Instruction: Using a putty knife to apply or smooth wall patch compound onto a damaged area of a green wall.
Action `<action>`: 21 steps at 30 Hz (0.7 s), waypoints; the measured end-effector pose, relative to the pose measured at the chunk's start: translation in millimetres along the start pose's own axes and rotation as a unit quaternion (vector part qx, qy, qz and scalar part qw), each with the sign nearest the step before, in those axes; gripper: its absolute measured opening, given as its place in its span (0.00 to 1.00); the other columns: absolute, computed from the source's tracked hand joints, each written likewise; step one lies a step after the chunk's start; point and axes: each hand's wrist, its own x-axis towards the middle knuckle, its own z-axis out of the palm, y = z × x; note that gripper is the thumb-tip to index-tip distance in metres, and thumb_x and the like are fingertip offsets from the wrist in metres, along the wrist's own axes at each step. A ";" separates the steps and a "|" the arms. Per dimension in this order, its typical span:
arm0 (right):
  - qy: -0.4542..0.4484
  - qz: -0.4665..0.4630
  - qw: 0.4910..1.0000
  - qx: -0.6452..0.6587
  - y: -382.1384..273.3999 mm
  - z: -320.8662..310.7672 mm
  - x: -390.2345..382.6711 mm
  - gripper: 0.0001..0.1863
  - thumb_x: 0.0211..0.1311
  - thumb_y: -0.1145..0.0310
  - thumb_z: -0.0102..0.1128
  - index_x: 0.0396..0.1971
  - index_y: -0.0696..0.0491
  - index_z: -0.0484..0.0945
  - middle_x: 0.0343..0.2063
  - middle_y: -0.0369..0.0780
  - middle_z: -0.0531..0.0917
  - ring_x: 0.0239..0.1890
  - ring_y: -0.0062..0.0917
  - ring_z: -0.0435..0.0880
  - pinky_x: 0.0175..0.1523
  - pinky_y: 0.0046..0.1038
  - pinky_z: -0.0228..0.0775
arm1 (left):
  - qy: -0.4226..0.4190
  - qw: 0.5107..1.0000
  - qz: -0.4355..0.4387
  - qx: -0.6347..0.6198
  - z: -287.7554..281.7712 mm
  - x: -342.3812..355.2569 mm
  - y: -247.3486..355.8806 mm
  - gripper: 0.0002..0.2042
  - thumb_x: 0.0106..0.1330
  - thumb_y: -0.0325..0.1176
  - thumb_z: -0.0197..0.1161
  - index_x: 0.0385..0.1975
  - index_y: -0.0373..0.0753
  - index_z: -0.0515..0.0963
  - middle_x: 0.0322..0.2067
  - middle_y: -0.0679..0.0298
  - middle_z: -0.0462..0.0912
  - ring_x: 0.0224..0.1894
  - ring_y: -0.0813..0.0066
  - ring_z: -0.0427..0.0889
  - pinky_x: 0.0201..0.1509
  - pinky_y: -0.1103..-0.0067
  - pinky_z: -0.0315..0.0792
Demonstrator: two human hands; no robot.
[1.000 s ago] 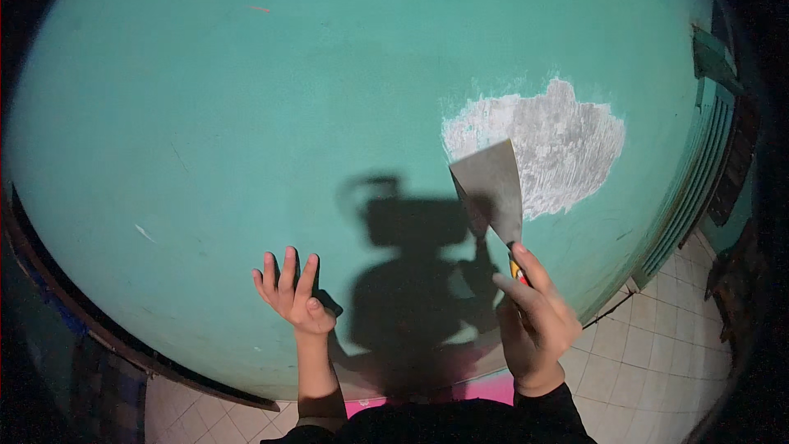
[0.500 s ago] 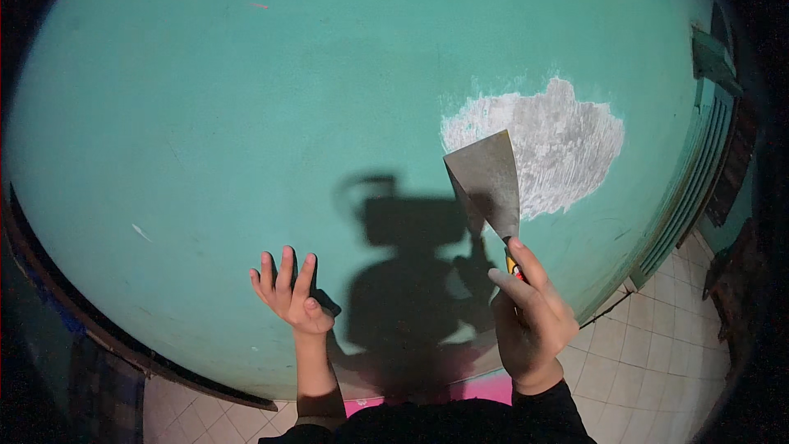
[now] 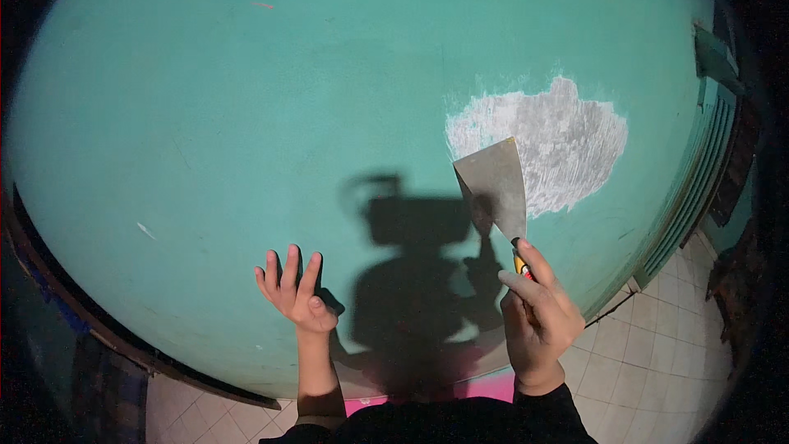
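My left hand (image 3: 292, 292) is open against the green painted wall (image 3: 205, 131) at lower left, fingers apart and holding nothing. My right hand (image 3: 538, 312) grips a putty knife (image 3: 497, 181) by its yellow and black handle. The wide steel blade points up and slightly left, its top edge over the lower-left part of a scraped patch (image 3: 567, 148) of pale grey and white on the wall. Whether the blade's edge touches the surface is hard to tell. A dark shadow of my head and upper body falls on the wall between my hands.
A louvred green panel (image 3: 682, 189) runs down the right side, beside a dark, irregular object (image 3: 735, 288). Beige floor tiles (image 3: 633, 362) show at both lower sides. A dark edge (image 3: 66, 288) curves along the lower left, and a pink strip (image 3: 485, 386) lies behind my dark clothing.
The knife and my right hand went slightly up and left, then back down and right since half a second ago. My left hand has stayed nearly in place.
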 end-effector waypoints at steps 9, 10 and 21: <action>-0.014 0.034 0.999 0.016 -8.9 -3.1 1.0 0.13 0.38 0.87 0.56 0.27 0.57 0.78 0.40 0.53 0.79 0.40 0.37 0.82 0.42 0.24 0.73 | -0.018 1.000 0.005 0.011 -2.1 -1.7 -2.1 0.27 0.67 0.47 0.27 0.45 0.40 0.77 0.54 0.57 0.70 0.62 0.54 0.59 0.65 0.59 0.42; -0.015 0.034 0.999 0.015 -8.4 -1.6 2.2 0.13 0.38 0.87 0.56 0.27 0.57 0.78 0.40 0.53 0.79 0.40 0.37 0.82 0.42 0.24 0.73 | -0.021 1.000 0.005 0.007 -1.8 -2.2 -1.5 0.27 0.67 0.47 0.27 0.45 0.41 0.76 0.54 0.57 0.70 0.62 0.54 0.59 0.65 0.59 0.42; 0.000 0.031 0.999 0.016 -11.3 -5.6 1.5 0.12 0.40 0.87 0.58 0.27 0.57 0.78 0.39 0.52 0.79 0.40 0.36 0.82 0.43 0.24 0.73 | 0.004 1.000 0.001 -0.002 -0.3 0.3 1.2 0.25 0.66 0.43 0.29 0.44 0.45 0.78 0.53 0.62 0.71 0.62 0.58 0.60 0.66 0.61 0.40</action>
